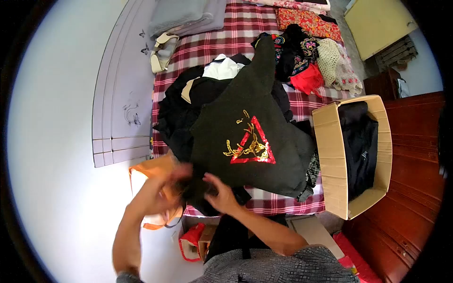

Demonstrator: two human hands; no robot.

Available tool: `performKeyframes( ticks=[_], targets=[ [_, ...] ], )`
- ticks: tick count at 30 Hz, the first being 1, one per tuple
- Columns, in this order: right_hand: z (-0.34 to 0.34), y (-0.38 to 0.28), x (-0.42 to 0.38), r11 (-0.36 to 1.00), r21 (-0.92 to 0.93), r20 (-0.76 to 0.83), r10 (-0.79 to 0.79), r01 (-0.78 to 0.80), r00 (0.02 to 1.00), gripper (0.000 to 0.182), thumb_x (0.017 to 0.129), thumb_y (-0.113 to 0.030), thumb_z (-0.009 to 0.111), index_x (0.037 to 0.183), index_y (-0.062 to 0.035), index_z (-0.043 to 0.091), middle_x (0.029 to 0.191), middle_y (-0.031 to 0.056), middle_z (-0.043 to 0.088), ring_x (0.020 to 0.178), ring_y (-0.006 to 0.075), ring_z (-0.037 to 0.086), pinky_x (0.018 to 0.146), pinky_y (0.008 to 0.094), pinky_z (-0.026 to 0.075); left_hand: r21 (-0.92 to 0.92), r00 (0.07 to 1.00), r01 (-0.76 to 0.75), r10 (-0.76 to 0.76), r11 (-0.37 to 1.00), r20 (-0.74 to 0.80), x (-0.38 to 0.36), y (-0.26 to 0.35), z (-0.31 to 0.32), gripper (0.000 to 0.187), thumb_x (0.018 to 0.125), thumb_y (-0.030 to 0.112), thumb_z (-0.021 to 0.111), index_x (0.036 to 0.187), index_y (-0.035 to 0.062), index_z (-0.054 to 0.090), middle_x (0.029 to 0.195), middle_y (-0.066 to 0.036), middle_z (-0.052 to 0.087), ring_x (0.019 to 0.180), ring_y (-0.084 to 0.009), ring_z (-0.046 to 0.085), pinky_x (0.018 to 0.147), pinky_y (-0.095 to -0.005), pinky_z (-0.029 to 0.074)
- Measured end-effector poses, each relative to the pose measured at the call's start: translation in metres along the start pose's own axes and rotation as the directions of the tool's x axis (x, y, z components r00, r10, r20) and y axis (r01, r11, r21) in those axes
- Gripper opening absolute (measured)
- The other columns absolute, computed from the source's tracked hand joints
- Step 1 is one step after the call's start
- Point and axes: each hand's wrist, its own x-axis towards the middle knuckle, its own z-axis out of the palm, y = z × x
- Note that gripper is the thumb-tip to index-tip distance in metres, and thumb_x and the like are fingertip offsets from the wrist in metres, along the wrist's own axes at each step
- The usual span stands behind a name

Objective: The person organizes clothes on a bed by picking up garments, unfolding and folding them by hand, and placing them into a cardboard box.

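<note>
A black sweater (288, 141) lies spread over a heap of clothes, with a red sequin triangle and a gold deer head on its front. My left hand (163, 188) is smeared by motion at the sweater's lower left, beside a dark bunched part of the cloth. I cannot make out its grip. On the other side of that bunched cloth is my right hand (222, 197), its finger and thumb apart over the dark fabric. Under the sweater, black garments (177, 101) and a white piece (222, 69) stick out.
A cardboard box (330, 165) with black clothes stands at the right. An orange and white bag (153, 167) is at the left. Patterned clothes (309, 28) and folded grey bedding (177, 16) lie at the far end of the plaid bed (238, 21). A white sandal-like item (165, 52) lies near the headboard.
</note>
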Motion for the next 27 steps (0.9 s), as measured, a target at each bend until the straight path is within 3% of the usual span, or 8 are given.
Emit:
performKeyframes(
  ticks=[2, 3, 8, 13, 18, 23, 26, 27],
  targets=[
    [-0.017, 0.029, 0.039, 0.94, 0.217, -0.214, 0.309, -0.263, 0.927, 0.058, 0.092, -0.029, 0.073, 0.136, 0.0014, 0.051, 0.127, 0.0176, 0.065, 0.114, 0.0269, 0.063, 0.098, 0.036, 0.049, -0.473, 0.963, -0.217, 0.107, 0.854, -0.249, 0.066, -0.013, 0.013, 0.088, 0.076, 0.011, 0.085, 0.151, 0.0074, 0.038, 0.138, -0.015, 0.057, 0.117, -0.0269, 0.06, 0.102, -0.0396, 0.048],
    [-0.022, 0.06, 0.059, 0.951, 0.286, -0.387, 0.229, -0.119, 0.893, 0.05, 0.094, -0.033, 0.072, 0.127, 0.0006, 0.056, 0.119, 0.015, 0.067, 0.106, 0.0254, 0.064, 0.09, 0.0351, 0.051, -0.429, 0.925, -0.194, 0.019, 0.882, -0.379, 0.096, -0.04, 0.021, 0.09, 0.078, 0.019, 0.085, 0.152, 0.0052, 0.035, 0.14, -0.018, 0.055, 0.118, -0.0283, 0.058, 0.102, -0.0404, 0.047],
    [-0.094, 0.07, 0.085, 0.752, 0.455, -0.16, 0.596, -0.477, 0.787, 0.05, 0.092, -0.035, 0.074, 0.126, -0.0018, 0.057, 0.09, 0.0028, 0.061, 0.081, 0.0131, 0.06, 0.075, 0.0303, 0.054, -0.443, 0.794, 0.139, -0.367, 0.886, -0.485, 0.163, -0.177, 0.099, 0.092, 0.08, 0.035, 0.084, 0.148, -0.0035, 0.035, 0.143, -0.023, 0.05, 0.123, -0.0324, 0.055, 0.102, -0.0415, 0.047],
    [-0.134, 0.058, 0.109, 0.763, 0.57, -0.344, 0.559, -0.306, 0.755, 0.049, 0.093, -0.028, 0.073, 0.128, 0.0008, 0.056, 0.087, 0.0034, 0.062, 0.079, 0.0123, 0.061, 0.068, 0.0281, 0.056, -0.193, 0.729, 0.169, -0.254, 0.967, -0.636, 0.157, -0.187, 0.14, 0.09, 0.076, 0.033, 0.088, 0.143, -0.0041, 0.04, 0.142, -0.024, 0.05, 0.127, -0.034, 0.053, 0.105, -0.04, 0.045],
    [-0.201, 0.084, 0.184, 0.993, 0.119, -0.717, 0.074, 0.018, 0.693, 0.033, 0.093, -0.018, 0.072, 0.119, -0.002, 0.06, 0.089, 0.0034, 0.065, 0.077, 0.0102, 0.062, 0.064, 0.0245, 0.051, -0.166, 0.674, 0.224, -0.276, 0.96, -0.685, 0.162, -0.159, 0.139, 0.094, 0.073, 0.034, 0.089, 0.144, -0.0013, 0.039, 0.141, -0.023, 0.049, 0.13, -0.0355, 0.051, 0.106, -0.0408, 0.044],
    [-0.28, 0.045, 0.272, 0.904, -0.41, -0.79, -0.285, -0.122, 0.543, 0.049, 0.084, -0.032, 0.079, 0.117, 0.0008, 0.064, 0.1, 0.0109, 0.071, 0.093, 0.021, 0.067, 0.086, 0.0362, 0.052, -0.189, 0.692, 0.309, -0.357, 0.932, -0.628, 0.186, -0.141, 0.135, 0.094, 0.072, 0.036, 0.09, 0.142, -0.0025, 0.042, 0.137, -0.026, 0.056, 0.121, -0.0404, 0.058, 0.104, -0.0409, 0.045],
    [-0.309, 0.04, 0.321, 0.959, -0.274, -0.804, -0.184, -0.078, 0.566, 0.059, 0.081, -0.037, 0.081, 0.118, 0.0059, 0.063, 0.104, 0.0117, 0.072, 0.099, 0.0271, 0.067, 0.089, 0.0401, 0.051, -0.153, 0.791, 0.178, -0.233, 0.972, -0.565, 0.199, -0.178, 0.14, 0.077, 0.076, 0.031, 0.087, 0.133, -0.0058, 0.053, 0.124, -0.025, 0.065, 0.107, -0.0379, 0.066, 0.097, -0.0392, 0.05],
    [-0.318, 0.038, 0.334, 0.982, -0.102, -0.808, 0.013, -0.161, 0.589, 0.056, 0.081, -0.038, 0.082, 0.115, 0.0028, 0.065, 0.1, 0.008, 0.069, 0.089, 0.0223, 0.064, 0.08, 0.0356, 0.049, -0.154, 0.788, 0.176, -0.233, 0.972, -0.57, 0.196, -0.18, 0.129, 0.077, 0.076, 0.031, 0.087, 0.133, -0.0058, 0.053, 0.124, -0.025, 0.065, 0.107, -0.0379, 0.066, 0.097, -0.0392, 0.05]
  ],
)
